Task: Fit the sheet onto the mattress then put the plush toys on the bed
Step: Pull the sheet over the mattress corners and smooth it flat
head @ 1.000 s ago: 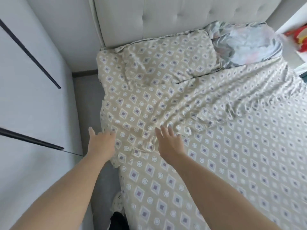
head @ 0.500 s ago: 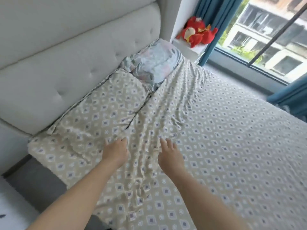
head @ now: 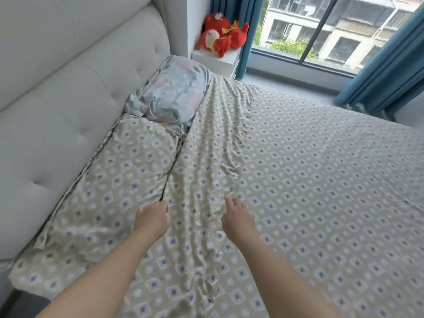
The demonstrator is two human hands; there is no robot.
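Note:
A beige sheet [head: 309, 180] printed with small purple diamonds covers the mattress, and a band of wrinkles runs from the pillows down toward me. My left hand [head: 150, 220] lies on the sheet beside the lower corner of the matching beige pillow [head: 121, 180], fingers bent down into the cloth. My right hand [head: 237, 216] rests on the wrinkled band with fingers spread. Both hands hold nothing I can make out. Two red plush toys [head: 220, 35] sit on a white ledge [head: 215, 57] beyond the bed's far corner, out of reach of either hand.
A pale tufted headboard [head: 75, 72] runs along the left. A floral grey pillow [head: 172, 92] lies beyond the beige one. Blue curtains [head: 385, 72] frame a large window [head: 321, 31] past the bed, with a strip of grey floor beneath it.
My view has swung from the bed's left edge and wardrobe toward the window. Both hands slid from the sheet's side edge to the wrinkled area near the pillow.

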